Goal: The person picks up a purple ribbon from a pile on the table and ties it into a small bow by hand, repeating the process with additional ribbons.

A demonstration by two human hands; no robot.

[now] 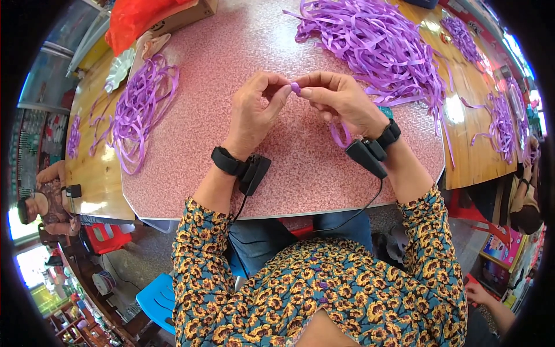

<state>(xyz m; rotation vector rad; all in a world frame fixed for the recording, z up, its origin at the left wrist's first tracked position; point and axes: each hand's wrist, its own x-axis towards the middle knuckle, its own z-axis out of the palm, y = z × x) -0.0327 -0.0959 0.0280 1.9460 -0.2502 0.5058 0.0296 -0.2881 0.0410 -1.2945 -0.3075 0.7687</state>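
Observation:
A purple ribbon (295,88) is pinched between my two hands above the pink speckled table, bunched into a small fold or knot. My left hand (258,107) grips it from the left with thumb and forefinger. From the other side, my right hand (342,99) pinches it the same way, its other fingers curled inward. A loop of ribbon (341,136) hangs below my right palm. The exact shape of the fold is too small to make out. Both wrists wear black straps with small dark boxes and cables.
A big heap of purple ribbon (376,49) lies at the far right of the pink table (214,173). A smaller pile (140,107) sits at the left edge. Behind it are a cardboard box (184,16) and red plastic bag (141,20). People sit at wooden tables on both sides.

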